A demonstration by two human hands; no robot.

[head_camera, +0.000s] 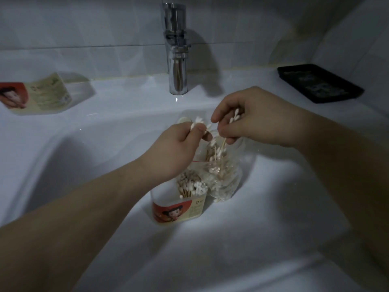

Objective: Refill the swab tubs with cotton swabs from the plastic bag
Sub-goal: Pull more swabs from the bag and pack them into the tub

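- Head view: your left hand (pixel 179 144) pinches a few cotton swabs (pixel 197 124); your right hand (pixel 252 121) pinches more, sticks reaching into the plastic bag (pixel 223 178) in the sink (pixel 273 207).
- Square the tips, then stand them in the swab tub (pixel 179 205) beside the bag.

Dim, probably home bathroom, white basin (pixel 273 207), chrome tap (pixel 176 60), tiled wall (pixel 84 22)

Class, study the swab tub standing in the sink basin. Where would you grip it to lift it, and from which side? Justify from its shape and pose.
Probably grip the tub by its labelled walls below the rim, coming from the left and front. It stands upright with swabs filling the open top, and the plastic bag sits against its right side.
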